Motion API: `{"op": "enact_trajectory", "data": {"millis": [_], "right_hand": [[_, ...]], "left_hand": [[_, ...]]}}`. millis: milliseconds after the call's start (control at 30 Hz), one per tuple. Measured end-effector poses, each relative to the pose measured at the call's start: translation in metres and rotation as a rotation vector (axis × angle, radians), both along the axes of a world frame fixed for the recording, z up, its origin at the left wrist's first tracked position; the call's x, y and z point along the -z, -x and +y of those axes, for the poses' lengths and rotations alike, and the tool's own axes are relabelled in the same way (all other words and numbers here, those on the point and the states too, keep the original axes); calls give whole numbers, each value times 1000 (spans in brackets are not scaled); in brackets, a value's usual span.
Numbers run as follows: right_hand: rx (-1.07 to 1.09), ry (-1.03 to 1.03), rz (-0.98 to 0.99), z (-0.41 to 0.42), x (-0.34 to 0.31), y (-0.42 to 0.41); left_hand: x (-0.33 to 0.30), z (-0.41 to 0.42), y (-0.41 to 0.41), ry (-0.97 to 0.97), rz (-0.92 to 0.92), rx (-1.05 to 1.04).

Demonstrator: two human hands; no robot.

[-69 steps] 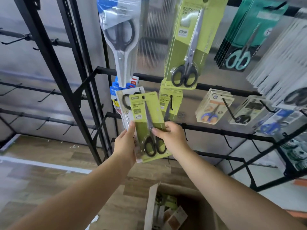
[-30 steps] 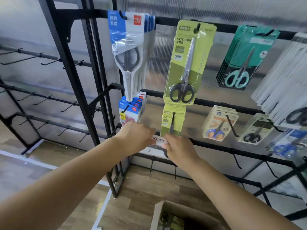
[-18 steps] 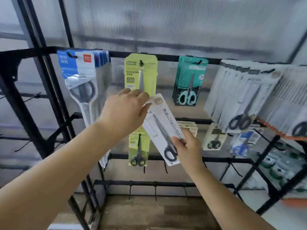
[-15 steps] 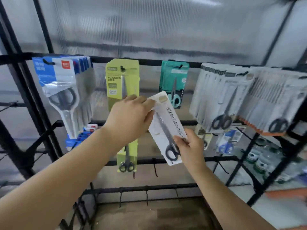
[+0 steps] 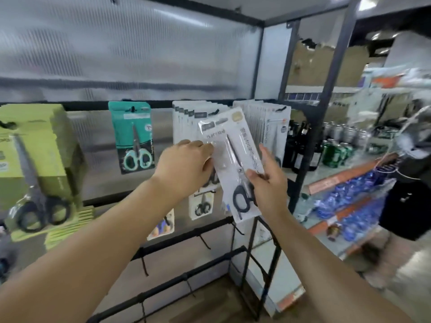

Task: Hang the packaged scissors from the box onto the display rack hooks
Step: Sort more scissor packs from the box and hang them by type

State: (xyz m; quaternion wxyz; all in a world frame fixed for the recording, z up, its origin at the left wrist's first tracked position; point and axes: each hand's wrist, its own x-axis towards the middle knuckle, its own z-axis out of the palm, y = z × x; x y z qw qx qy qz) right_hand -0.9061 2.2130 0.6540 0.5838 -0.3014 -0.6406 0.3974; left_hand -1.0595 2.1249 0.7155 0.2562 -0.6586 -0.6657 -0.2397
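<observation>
The display rack (image 5: 149, 106) fills the view, its top bar carrying rows of carded scissors. Left of the white rows hang a teal pack (image 5: 133, 136) and, further left, a stack of green packs (image 5: 35, 164). Right of the rack stands a shelf of bottles (image 5: 326, 150).

The white pack of scissors (image 5: 233, 159) is held tilted just in front of the white rows (image 5: 186, 120) on the top bar. The right hand (image 5: 268, 183) pinches its lower part near the black handles; the left hand (image 5: 186, 166) has its fingers curled on the left edge.

The step in hand appears to be hanging this pack. Next, its top hole likely must be lined up with a hook tip (image 5: 215, 111) and slid on.

The print on the pack is too blurred to read.
</observation>
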Motion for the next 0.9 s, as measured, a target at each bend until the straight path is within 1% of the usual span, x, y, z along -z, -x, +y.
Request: {"op": "enact_trajectory", "data": {"millis": [200,467,533,633,733,900], "right_hand": [[-64,95,-69,17,-31,18],[-106,176,-165,30,-19,18],[-111,161,-171,31,-15,19],[-87,69,-206,34,-8,22],[-53,3,-324,32,2,20],[47,-116,-701,23,39,9]], "left_hand": [[-3,7,-4,24,15,-31],[10,9,-10,127,28,-117],[15,10,-13,150,24,-138],[22,10,-17,173,17,-168],[32,7,-21,240,-25,-202],[64,-5,-25,349,-64,-223]]}}
